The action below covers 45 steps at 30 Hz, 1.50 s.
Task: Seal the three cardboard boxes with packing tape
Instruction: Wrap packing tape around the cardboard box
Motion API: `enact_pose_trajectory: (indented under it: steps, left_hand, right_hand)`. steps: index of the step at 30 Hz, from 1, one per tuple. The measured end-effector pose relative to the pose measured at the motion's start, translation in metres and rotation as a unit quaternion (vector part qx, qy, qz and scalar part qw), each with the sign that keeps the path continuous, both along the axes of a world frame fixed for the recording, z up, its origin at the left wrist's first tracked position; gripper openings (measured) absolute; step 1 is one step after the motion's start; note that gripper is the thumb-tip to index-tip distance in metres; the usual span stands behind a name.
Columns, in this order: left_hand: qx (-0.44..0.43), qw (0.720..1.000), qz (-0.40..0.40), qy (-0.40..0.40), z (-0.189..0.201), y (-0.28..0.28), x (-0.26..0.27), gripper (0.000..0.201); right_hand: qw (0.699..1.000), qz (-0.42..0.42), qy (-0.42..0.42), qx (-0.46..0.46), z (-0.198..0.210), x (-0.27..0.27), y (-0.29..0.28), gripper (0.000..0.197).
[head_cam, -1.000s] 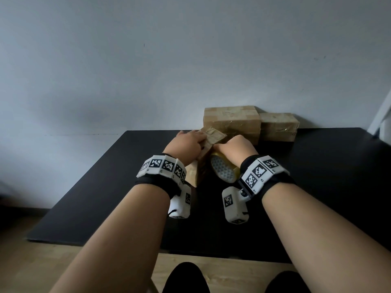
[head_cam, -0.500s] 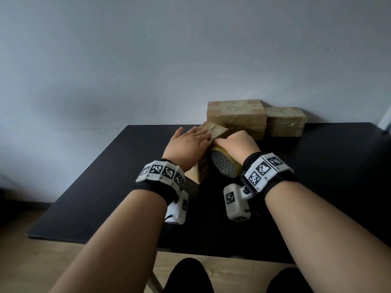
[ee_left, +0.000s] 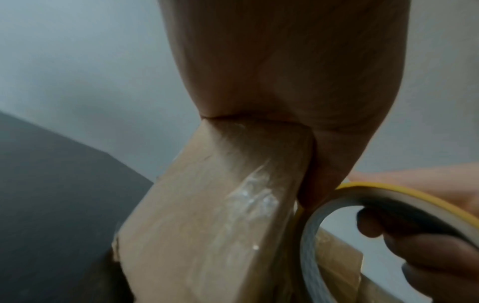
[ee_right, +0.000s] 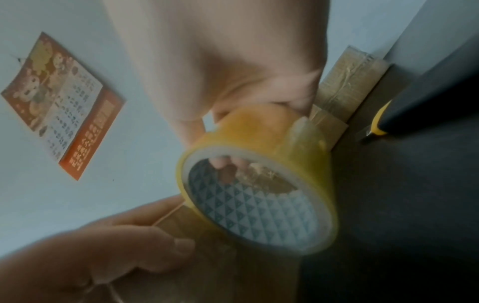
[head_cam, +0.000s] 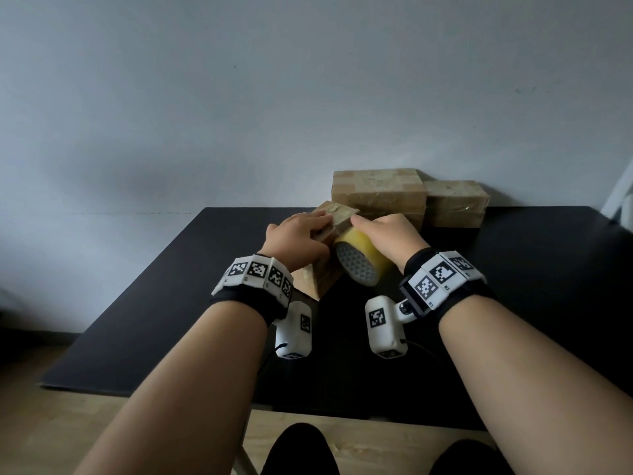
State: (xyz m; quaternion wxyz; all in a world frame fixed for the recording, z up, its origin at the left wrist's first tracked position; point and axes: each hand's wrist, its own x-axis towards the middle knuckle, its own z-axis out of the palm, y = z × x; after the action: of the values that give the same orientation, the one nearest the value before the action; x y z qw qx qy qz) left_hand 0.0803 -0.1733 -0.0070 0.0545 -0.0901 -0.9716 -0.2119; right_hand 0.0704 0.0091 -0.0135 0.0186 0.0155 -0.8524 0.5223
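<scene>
Both hands have shifted on the near box since a second ago: the left hand (head_cam: 297,240), which was curled over the flap, now lies flatter across the top of the small cardboard box (head_cam: 327,265), fingers stretched out and pressing down, thumb along the near side. The right hand (head_cam: 387,234) has kept its grip on the roll of packing tape (head_cam: 363,262) — fingers hooked through the core, as the left wrist view shows (ee_left: 388,229) — and the yellow roll now sits a little higher against the box's right face, touching it. The box itself stands tilted on the black bench (head_cam: 531,303), one corner pointing toward the person, glossy tape already wrinkled over its side (ee_left: 249,196).

Behind it, against the wall, the other two boxes have stayed put: a larger box (head_cam: 378,193) and, just beside it on the right, a lower box (head_cam: 454,204), both shiny with tape over their tops.

From the right wrist view a yellow-and-black utility knife (ee_right: 376,127) lies on the bench near the lower box — its blade cannot be made out — and a calendar (ee_right: 62,106) hangs on the wall.
</scene>
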Motion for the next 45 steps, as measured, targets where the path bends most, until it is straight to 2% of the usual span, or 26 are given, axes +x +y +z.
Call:
enact_pose_trajectory:
  steps: [2,4,5,7,11,15,17,21,24,26,30,32,37,40,42,45]
  left_hand:
    - [0.145,0.989,0.023,-0.030,0.002,-0.001,-0.003,0.064]
    - [0.307,0.951,0.022,-0.044,0.004,0.002,-0.005,0.056]
    - [0.356,0.933,0.020,-0.047,0.006,0.004,-0.004,0.053]
    - [0.394,0.917,0.025,-0.050,0.008,0.007,-0.002,0.050]
    - [0.397,0.915,0.036,-0.059,0.006,0.009,0.000,0.047]
    - [0.412,0.909,0.037,-0.046,0.005,0.007,-0.001,0.048]
    - [0.416,0.908,0.036,-0.040,0.004,0.005,-0.004,0.046]
    - [0.412,0.909,0.038,-0.041,0.002,0.003,-0.008,0.045]
    - [0.427,0.902,0.047,-0.033,0.003,0.002,-0.009,0.043]
    - [0.445,0.894,0.056,-0.024,0.004,-0.002,-0.011,0.041]
    - [0.476,0.874,0.090,-0.024,-0.001,-0.009,-0.013,0.039]
    - [0.493,0.865,0.089,-0.031,-0.004,-0.010,-0.013,0.040]
    - [0.532,0.839,0.108,-0.047,-0.007,-0.010,-0.013,0.037]
    - [0.546,0.824,0.135,-0.068,-0.015,-0.017,-0.016,0.037]
    - [0.533,0.831,0.141,-0.074,-0.019,-0.022,-0.019,0.037]
    - [0.490,0.858,0.140,-0.058,-0.020,-0.025,-0.022,0.033]
  right_hand:
    - [0.999,-0.002,0.012,-0.042,0.007,0.005,0.005,0.050]
    - [0.996,-0.009,0.032,-0.086,0.018,0.007,0.009,0.043]
    - [0.993,-0.012,0.039,-0.111,0.024,0.008,0.010,0.040]
    - [0.991,-0.005,0.045,-0.126,0.030,0.008,0.011,0.040]
    - [0.993,0.010,0.050,-0.105,0.024,0.006,0.008,0.030]
    - [0.996,0.001,0.045,-0.081,0.015,0.001,0.006,0.039]
    - [0.998,0.000,0.020,-0.061,0.011,0.002,0.009,0.035]
    - [0.994,-0.003,-0.047,0.103,-0.005,0.006,0.012,0.049]
    - [0.988,-0.014,-0.009,0.156,-0.010,0.003,0.009,0.057]
    - [0.991,-0.007,0.016,0.133,-0.006,0.002,0.012,0.058]
    - [0.999,-0.002,0.052,0.006,0.004,0.001,0.021,0.053]
    - [0.998,-0.005,0.061,-0.001,0.007,-0.001,0.023,0.050]
    - [0.985,-0.010,-0.006,0.170,-0.001,-0.002,0.015,0.043]
    - [0.978,-0.016,-0.032,0.204,-0.004,0.000,0.009,0.039]
    - [0.979,-0.023,-0.027,0.201,-0.004,0.001,0.004,0.037]
    - [0.979,-0.029,-0.025,0.202,-0.003,0.001,-0.001,0.031]
